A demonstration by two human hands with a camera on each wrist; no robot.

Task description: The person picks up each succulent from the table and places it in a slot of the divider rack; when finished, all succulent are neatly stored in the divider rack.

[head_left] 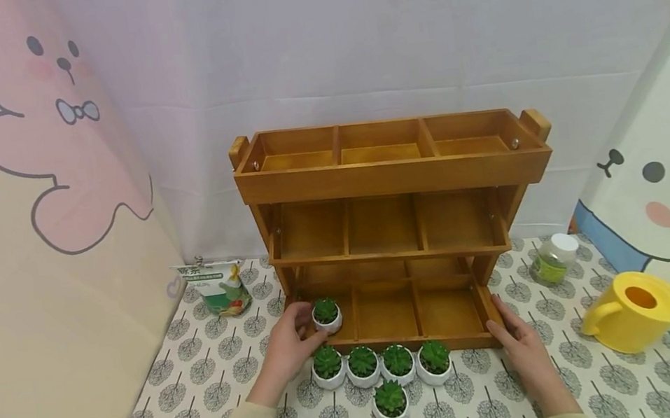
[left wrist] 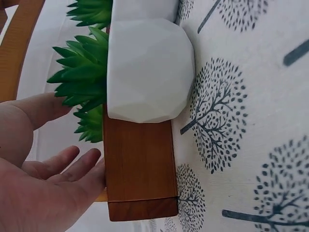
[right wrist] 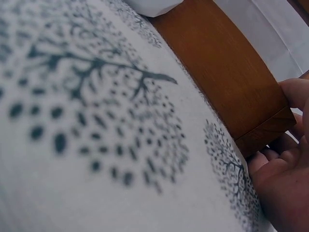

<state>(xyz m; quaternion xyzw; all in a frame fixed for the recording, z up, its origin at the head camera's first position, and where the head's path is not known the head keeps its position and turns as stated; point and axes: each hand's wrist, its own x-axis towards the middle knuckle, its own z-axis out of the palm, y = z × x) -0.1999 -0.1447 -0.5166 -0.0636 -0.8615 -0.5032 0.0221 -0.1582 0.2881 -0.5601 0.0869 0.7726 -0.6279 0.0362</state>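
A three-tier wooden shelf (head_left: 394, 176) with divided trays stands in the middle of the head view. In the left compartment of its lowest tray sits a small succulent (head_left: 325, 309) in a white pot. My left hand (head_left: 289, 342) is beside this pot, thumb in front and fingers at its left; in the left wrist view thumb and fingers stand apart. The pot itself is hidden there behind the tray's front. With thumb over the edge and fingers around the outside, my right hand (head_left: 525, 346) grips the right end of the lowest tray (right wrist: 231, 82).
Four potted succulents (head_left: 362, 364) line up before the shelf, with another potted succulent (head_left: 391, 401) nearer me. A yellow watering can (head_left: 631, 315) and a white-capped jar (head_left: 554, 259) stand at right. At left is a green-and-white bag (head_left: 219, 291). Tree-patterned cloth (head_left: 235, 370) covers the table.
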